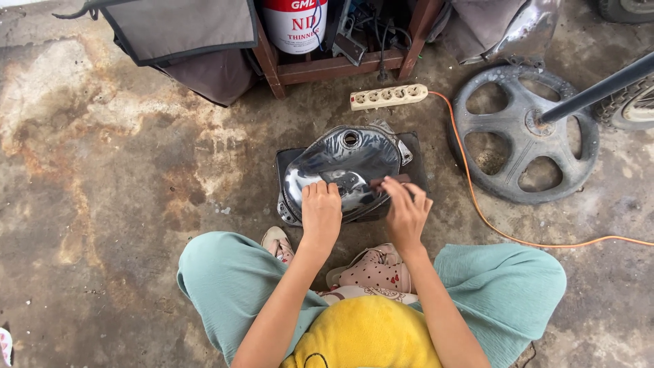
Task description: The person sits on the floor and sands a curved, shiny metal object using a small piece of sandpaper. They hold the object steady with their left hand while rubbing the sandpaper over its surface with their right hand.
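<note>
A shiny dark metal fuel tank [344,160] with a round filler hole lies on a dark mat [417,155] on the concrete floor in front of me. My left hand [320,211] rests flat on the tank's near edge, fingers together. My right hand [407,208] pinches a small brownish piece of abrasive paper [390,181] against the tank's right side. I am squatting, with my teal trouser knees either side and patterned sandals below.
A white power strip [388,96] with an orange cable [477,204] lies behind the tank. A black spoked wheel [524,133] with a dark pole sits at right. A wooden stand [327,67] holds a white and red can [295,24].
</note>
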